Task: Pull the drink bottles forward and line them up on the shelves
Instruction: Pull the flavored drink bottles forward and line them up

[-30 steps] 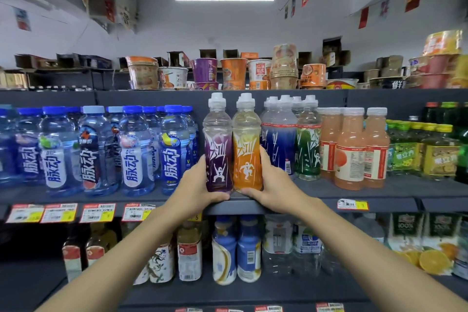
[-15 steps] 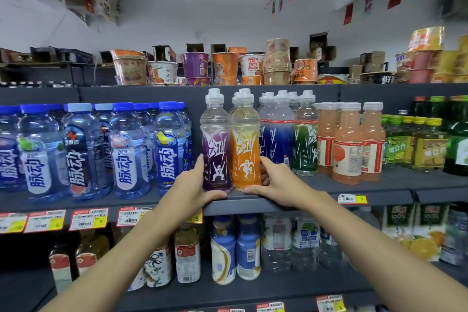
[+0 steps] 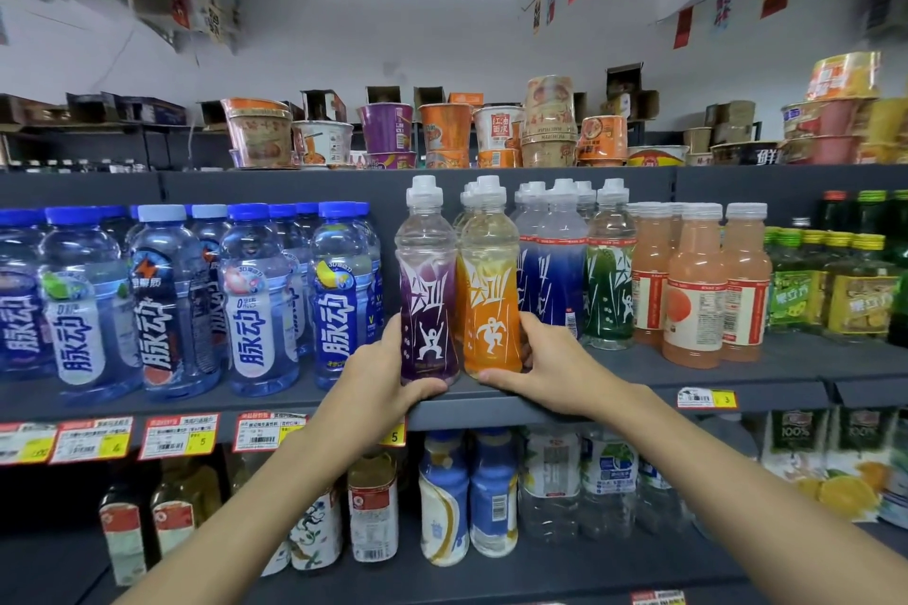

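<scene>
A purple drink bottle (image 3: 426, 290) and an orange drink bottle (image 3: 491, 295) stand upright side by side at the front edge of the middle shelf (image 3: 614, 400). My left hand (image 3: 381, 373) grips the base of the purple bottle from its left. My right hand (image 3: 545, 366) grips the base of the orange bottle from its right. More orange bottles stand behind the front one. Blue bottles (image 3: 550, 270) and a green bottle (image 3: 609, 280) of the same kind stand further back to the right.
Blue-capped water bottles (image 3: 255, 300) fill the shelf's left side. Pale orange juice bottles (image 3: 695, 290) and green-and-yellow bottles (image 3: 835, 290) stand to the right. Instant noodle cups (image 3: 442, 133) sit on the top shelf. Assorted bottles (image 3: 467, 496) line the shelf below.
Both hands stay on the purple and orange bottles, which sit slightly nearer the shelf's front edge. The camera has shifted a little toward the shelf.
</scene>
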`<state>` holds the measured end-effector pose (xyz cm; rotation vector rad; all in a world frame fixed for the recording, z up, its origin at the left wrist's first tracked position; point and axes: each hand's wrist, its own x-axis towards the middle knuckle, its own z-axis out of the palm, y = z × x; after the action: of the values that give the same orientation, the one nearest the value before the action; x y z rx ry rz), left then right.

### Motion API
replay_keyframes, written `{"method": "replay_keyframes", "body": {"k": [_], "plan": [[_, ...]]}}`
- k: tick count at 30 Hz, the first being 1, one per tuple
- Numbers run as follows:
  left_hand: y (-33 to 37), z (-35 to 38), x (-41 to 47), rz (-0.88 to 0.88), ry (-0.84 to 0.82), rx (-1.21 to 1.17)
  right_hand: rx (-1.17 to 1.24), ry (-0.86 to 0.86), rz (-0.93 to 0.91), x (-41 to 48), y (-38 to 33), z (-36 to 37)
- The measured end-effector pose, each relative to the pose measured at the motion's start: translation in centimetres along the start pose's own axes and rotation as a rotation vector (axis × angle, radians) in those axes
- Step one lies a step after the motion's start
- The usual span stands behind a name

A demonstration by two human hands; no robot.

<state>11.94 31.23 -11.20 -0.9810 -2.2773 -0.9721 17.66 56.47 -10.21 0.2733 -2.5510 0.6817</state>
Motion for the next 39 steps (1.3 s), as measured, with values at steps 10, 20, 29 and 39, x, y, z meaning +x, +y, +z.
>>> {"method": "replay_keyframes", "body": {"k": [10,20,29,39], "plan": [[-0.2,-0.4,0.3,-0.026,-0.07,0.038,0.084,-0.051,0.058,0.3,0.4,-0.7],[0.1,-0.3,0.1,-0.038,-0.08,0.092,0.088,-0.026,0.042,0.0,0.3,-0.5],[0.8,-0.3,0.4,-0.091,-0.118,0.133,0.063,-0.038,0.042,0.0,-0.1,-0.7],[1.3,-0.7,0.4,-0.094,-0.165,0.211,0.011,-0.052,0.043,-0.2,-0.7,-0.9]]}}
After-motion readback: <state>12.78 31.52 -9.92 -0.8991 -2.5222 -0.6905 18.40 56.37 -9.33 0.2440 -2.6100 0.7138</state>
